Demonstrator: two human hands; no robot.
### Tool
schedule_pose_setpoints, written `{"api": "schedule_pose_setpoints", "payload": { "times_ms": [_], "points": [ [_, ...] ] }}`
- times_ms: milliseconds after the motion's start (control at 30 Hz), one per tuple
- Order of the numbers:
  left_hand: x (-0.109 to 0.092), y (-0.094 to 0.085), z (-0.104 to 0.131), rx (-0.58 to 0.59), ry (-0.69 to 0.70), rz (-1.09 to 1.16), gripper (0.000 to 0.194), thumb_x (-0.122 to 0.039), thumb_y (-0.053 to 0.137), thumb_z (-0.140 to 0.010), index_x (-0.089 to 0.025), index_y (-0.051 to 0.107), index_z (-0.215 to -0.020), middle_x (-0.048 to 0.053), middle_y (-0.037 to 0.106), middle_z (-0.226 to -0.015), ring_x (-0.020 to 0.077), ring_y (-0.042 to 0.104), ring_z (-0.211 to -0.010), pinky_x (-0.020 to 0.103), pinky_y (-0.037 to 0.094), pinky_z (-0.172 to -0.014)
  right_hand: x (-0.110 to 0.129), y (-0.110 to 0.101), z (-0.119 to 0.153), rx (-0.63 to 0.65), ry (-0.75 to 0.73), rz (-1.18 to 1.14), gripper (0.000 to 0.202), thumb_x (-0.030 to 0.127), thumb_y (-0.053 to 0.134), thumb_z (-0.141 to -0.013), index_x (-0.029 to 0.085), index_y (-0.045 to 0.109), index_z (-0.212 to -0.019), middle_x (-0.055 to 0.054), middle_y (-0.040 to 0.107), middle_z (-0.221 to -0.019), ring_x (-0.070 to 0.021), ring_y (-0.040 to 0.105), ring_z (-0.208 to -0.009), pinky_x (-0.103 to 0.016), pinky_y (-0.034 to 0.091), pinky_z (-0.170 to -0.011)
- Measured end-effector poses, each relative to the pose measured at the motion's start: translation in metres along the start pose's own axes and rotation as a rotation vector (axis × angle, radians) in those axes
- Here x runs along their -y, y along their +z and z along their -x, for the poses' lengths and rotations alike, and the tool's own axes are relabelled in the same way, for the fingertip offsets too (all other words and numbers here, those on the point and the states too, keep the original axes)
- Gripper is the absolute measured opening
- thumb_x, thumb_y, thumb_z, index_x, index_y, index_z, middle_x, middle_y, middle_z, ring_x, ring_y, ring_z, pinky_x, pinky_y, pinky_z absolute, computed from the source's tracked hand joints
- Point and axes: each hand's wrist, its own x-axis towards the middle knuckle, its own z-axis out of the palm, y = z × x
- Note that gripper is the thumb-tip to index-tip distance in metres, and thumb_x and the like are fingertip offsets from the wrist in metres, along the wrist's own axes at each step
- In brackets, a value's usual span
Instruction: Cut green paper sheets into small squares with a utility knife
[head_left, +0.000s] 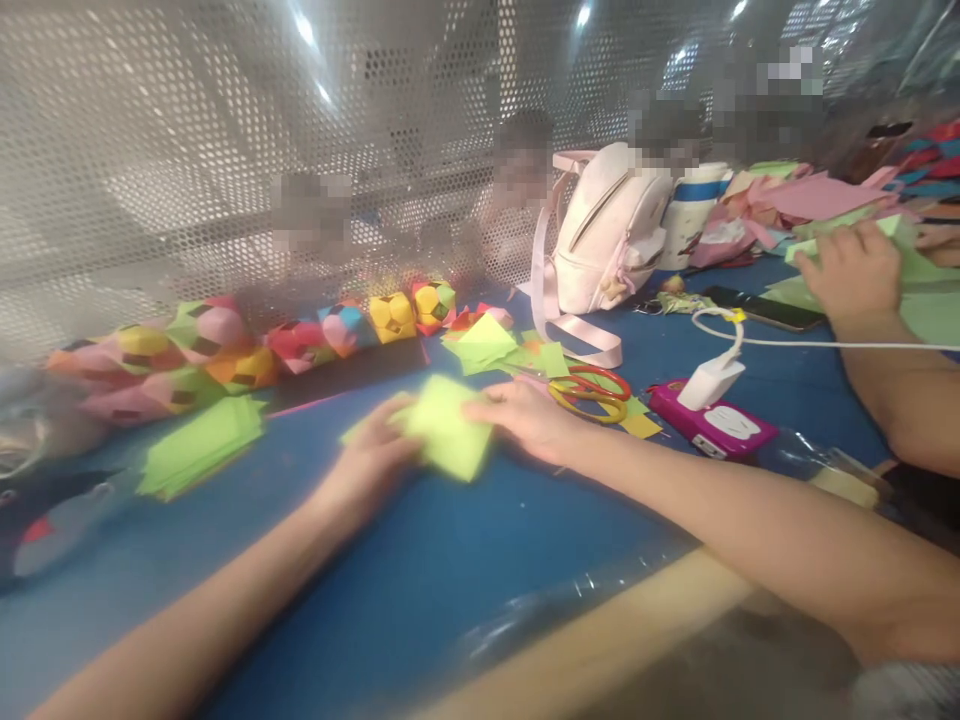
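Observation:
Between my two hands, above the blue tabletop, is a lime-green square of paper [448, 428], blurred by motion. My left hand [381, 440] grips its left side, where another bit of green paper pokes out behind the fingers. Thumb and fingers of my right hand [529, 415] pinch its upper right edge. Just behind lie more green paper pieces [484, 343] in a loose heap. To the left rests a stack of green paper strips [202, 445]. Scissors with red and yellow handles [592, 390] lie right of my right hand, on paper scraps.
Folded colourful paper balls [300, 345] line the back by a perforated metal screen [187, 130]. A pale pink backpack [611, 230], a white tumbler [694, 215], a phone [765, 307] and a magenta power bank [712, 420] with a cable stand right. Another person's hand [859, 265] holds green paper.

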Motion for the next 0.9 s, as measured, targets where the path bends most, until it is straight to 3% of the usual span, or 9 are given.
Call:
{"api": "schedule_pose_setpoints", "payload": {
  "times_ms": [200, 400, 500, 567, 633, 733, 833, 900],
  "points": [
    [-0.001, -0.005, -0.005, -0.026, -0.040, 0.112, 0.056, -0.016, 0.083, -0.055, -0.021, 0.057, -0.105, -0.004, 0.063, -0.072, 0.0105, 0.057, -0.056, 0.024, 0.047, -0.053, 0.007, -0.011, -0.007, -0.048, 0.066, -0.120, 0.022, 0.029, 0.079, -0.065, 0.017, 0.066, -0.078, -0.006, 0.072, -0.084, -0.0153, 0.064, -0.072, -0.029, 0.053, -0.063],
    [0.018, -0.009, -0.002, 0.118, 0.012, -0.047, 0.048, -0.025, 0.077, -0.069, -0.019, 0.054, -0.111, -0.003, 0.059, -0.071, 0.0116, 0.056, -0.059, 0.026, 0.046, -0.058, 0.031, -0.034, -0.019, -0.288, -0.204, -0.085, 0.021, 0.028, 0.072, -0.067, 0.020, 0.057, -0.079, -0.003, 0.068, -0.083, -0.0181, 0.063, -0.075, -0.033, 0.053, -0.065],
    [0.028, -0.010, 0.002, 0.244, 0.093, -0.251, 0.041, -0.028, 0.068, -0.078, -0.019, 0.055, -0.115, 0.000, 0.061, -0.077, 0.0138, 0.059, -0.068, 0.029, 0.048, -0.067, 0.051, -0.050, -0.031, -0.492, -0.448, 0.183, 0.017, 0.030, 0.066, -0.070, 0.021, 0.054, -0.075, 0.000, 0.063, -0.076, -0.0175, 0.060, -0.073, -0.033, 0.051, -0.068],
    [0.033, -0.010, 0.005, 0.310, 0.153, -0.364, 0.038, -0.028, 0.065, -0.081, -0.019, 0.055, -0.116, 0.002, 0.063, -0.080, 0.0149, 0.060, -0.072, 0.030, 0.049, -0.071, 0.065, -0.059, -0.043, -0.646, -0.611, 0.504, 0.013, 0.027, 0.062, -0.073, 0.021, 0.051, -0.070, 0.002, 0.057, -0.069, -0.0168, 0.057, -0.072, -0.032, 0.048, -0.071],
    [0.035, -0.010, 0.005, 0.341, 0.200, -0.427, 0.036, -0.027, 0.062, -0.081, -0.019, 0.056, -0.116, 0.003, 0.064, -0.083, 0.0151, 0.060, -0.074, 0.030, 0.049, -0.071, 0.076, -0.063, -0.057, -0.718, -0.733, 0.801, 0.012, 0.022, 0.059, -0.074, 0.021, 0.049, -0.067, 0.001, 0.055, -0.069, -0.0172, 0.055, -0.073, -0.033, 0.046, -0.075],
    [0.037, -0.011, 0.005, 0.353, 0.230, -0.466, 0.034, -0.025, 0.059, -0.083, -0.020, 0.055, -0.116, 0.004, 0.064, -0.084, 0.0150, 0.060, -0.073, 0.029, 0.049, -0.071, 0.081, -0.061, -0.082, -0.610, -0.804, 1.228, 0.008, 0.014, 0.051, -0.080, 0.020, 0.053, -0.075, -0.006, 0.061, -0.087, -0.0206, 0.055, -0.089, -0.035, 0.043, -0.085],
    [0.039, -0.012, 0.004, 0.358, 0.246, -0.495, 0.034, -0.023, 0.056, -0.083, -0.020, 0.055, -0.117, 0.004, 0.064, -0.084, 0.0154, 0.059, -0.073, 0.030, 0.049, -0.072, 0.068, -0.052, -0.104, -0.333, -0.592, 1.630, 0.019, 0.008, 0.042, -0.084, 0.016, 0.059, -0.086, -0.014, 0.061, -0.106, -0.0241, 0.050, -0.108, -0.035, 0.038, -0.090],
    [0.039, -0.012, 0.004, 0.365, 0.248, -0.525, 0.035, -0.022, 0.055, -0.084, -0.020, 0.054, -0.119, 0.004, 0.064, -0.085, 0.0152, 0.059, -0.075, 0.031, 0.049, -0.074, 0.054, -0.046, -0.116, -0.190, -0.434, 1.716, 0.019, 0.006, 0.046, -0.082, 0.014, 0.062, -0.086, -0.014, 0.064, -0.099, -0.0243, 0.054, -0.101, -0.033, 0.040, -0.082]
  ]
}}
